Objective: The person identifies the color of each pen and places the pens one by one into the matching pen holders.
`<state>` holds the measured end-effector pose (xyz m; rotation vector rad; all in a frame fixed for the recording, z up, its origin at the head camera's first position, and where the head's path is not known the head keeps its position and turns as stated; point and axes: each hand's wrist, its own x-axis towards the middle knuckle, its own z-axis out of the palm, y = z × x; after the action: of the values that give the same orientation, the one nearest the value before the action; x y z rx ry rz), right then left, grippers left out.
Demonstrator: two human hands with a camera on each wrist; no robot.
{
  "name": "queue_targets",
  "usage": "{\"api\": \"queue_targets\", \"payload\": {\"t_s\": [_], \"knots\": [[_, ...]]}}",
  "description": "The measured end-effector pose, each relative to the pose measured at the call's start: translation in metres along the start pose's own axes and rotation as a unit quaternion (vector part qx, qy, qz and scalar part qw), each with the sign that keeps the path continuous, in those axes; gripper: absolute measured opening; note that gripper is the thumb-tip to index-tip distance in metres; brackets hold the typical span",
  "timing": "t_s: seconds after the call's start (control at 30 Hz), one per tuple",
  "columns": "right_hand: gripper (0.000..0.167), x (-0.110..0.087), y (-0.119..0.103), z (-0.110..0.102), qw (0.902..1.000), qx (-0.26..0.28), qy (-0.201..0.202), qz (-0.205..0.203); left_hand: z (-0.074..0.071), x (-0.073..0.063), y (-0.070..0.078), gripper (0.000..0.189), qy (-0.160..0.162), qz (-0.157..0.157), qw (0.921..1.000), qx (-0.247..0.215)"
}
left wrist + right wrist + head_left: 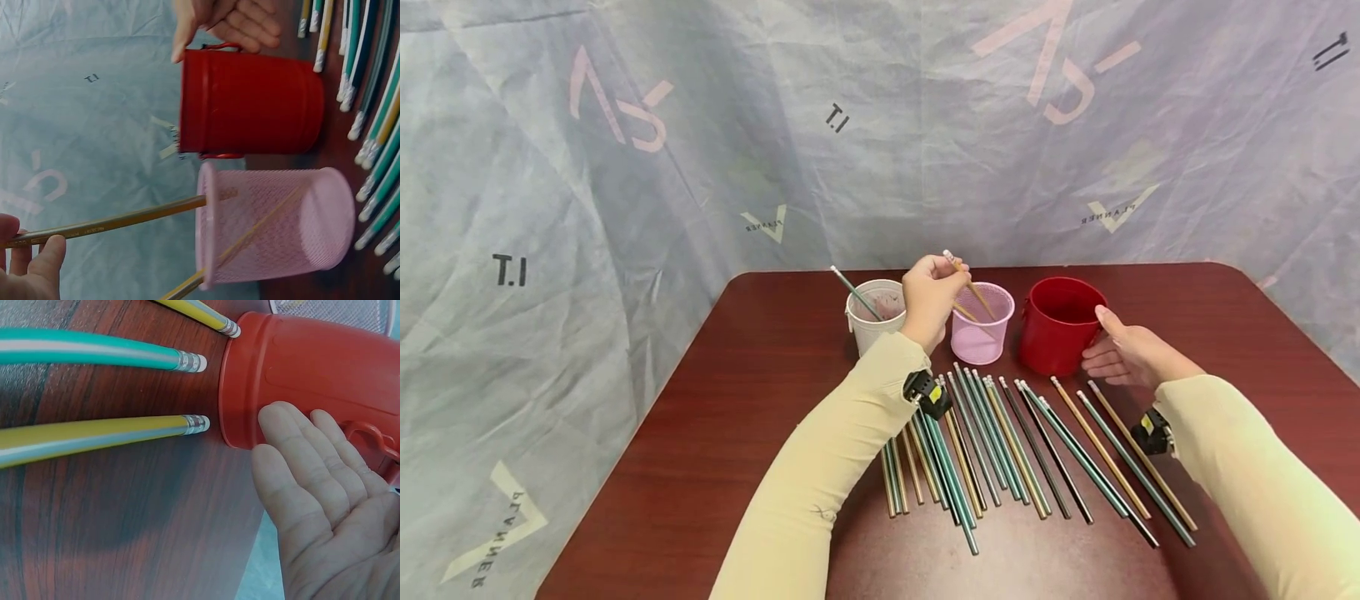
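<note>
My left hand (929,298) pinches a gold pencil (125,219) near its eraser end. The pencil's lower end dips inside the rim of the pink mesh cup (979,346), where a second gold pencil (250,237) leans. Beside the red bucket (1056,342), my right hand (1131,354) has its fingers extended and palm toward the bucket, fingertips right at its side. The right wrist view shows these straight fingers (284,428) overlapping the red wall near the looped handle.
A white bucket (867,329), partly behind my left hand, holds a green pencil (855,292). In front of the containers, several green, gold and dark pencils (1000,442) lie spread on the dark red table (700,433). A grey printed cloth (850,150) hangs behind.
</note>
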<state>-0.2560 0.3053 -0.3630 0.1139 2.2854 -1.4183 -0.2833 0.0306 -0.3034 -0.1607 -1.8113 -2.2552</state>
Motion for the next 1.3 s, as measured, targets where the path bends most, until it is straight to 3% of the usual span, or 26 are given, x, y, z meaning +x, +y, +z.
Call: {"api": "queue_targets", "payload": {"t_s": [0.13, 0.37, 0.53, 0.73, 0.93, 1.07, 1.17, 1.3], "knots": [[0.087, -0.001, 0.0, -0.002, 1.0, 0.002, 0.003, -0.001, 0.005, -0.003, -0.013, 0.009, -0.013, -0.01, 0.9998, 0.009], [0.088, 0.0, 0.002, 0.001, 0.9999, 0.015, 0.002, 0.002, 0.001, -0.011, -0.032, 0.015, -0.031, -0.045, 0.9923, 0.111], [0.088, 0.0, 0.003, 0.001, 0.9998, 0.018, 0.003, 0.005, -0.003, -0.012, -0.039, 0.018, -0.031, -0.056, 0.9863, 0.152], [0.087, 0.0, 0.0, 0.0, 1.0, 0.006, 0.0, -0.002, -0.008, -0.011, -0.045, 0.017, -0.034, -0.071, 0.9834, 0.164], [0.089, 0.0, 0.001, -0.001, 0.9999, 0.014, -0.001, -0.001, -0.014, -0.009, -0.051, 0.015, -0.025, -0.067, 0.9791, 0.19], [0.089, -0.002, 0.002, -0.001, 0.9999, 0.016, 0.003, 0.0, -0.022, -0.009, -0.053, 0.017, -0.047, -0.067, 0.973, 0.216], [0.091, -0.003, 0.002, -0.001, 0.9999, 0.015, 0.0, 0.002, -0.035, -0.011, -0.052, 0.02, -0.081, -0.069, 0.9592, 0.262], [0.093, -0.005, 0.0, -0.001, 1.0, 0.005, -0.006, 0.004, -0.066, -0.011, -0.047, 0.021, -0.141, -0.075, 0.9221, 0.352]]}}
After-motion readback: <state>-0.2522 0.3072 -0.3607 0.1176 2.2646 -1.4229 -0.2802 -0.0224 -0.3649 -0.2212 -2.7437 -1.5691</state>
